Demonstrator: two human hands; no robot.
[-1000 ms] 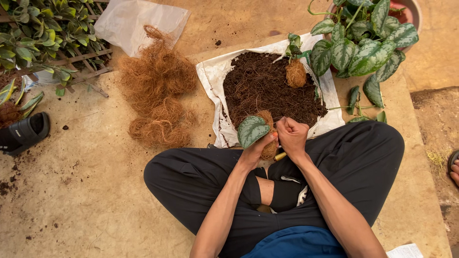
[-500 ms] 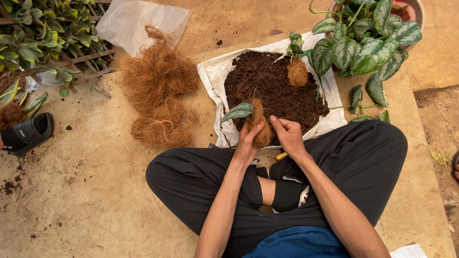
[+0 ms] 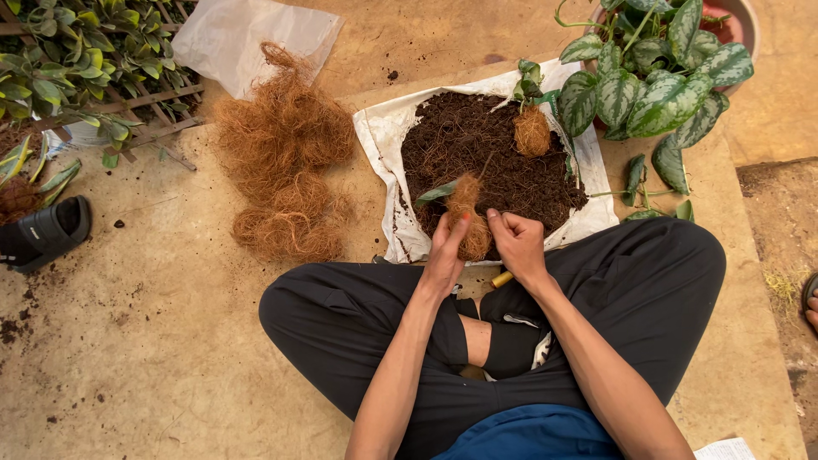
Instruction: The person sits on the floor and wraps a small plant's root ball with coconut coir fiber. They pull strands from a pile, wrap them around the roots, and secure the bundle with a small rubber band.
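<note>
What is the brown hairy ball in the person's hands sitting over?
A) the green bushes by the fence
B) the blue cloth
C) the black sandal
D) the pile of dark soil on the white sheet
D: the fibre-wrapped ball, held between the left hand and right hand, is over the dark soil heaped on the white sheet.
</note>
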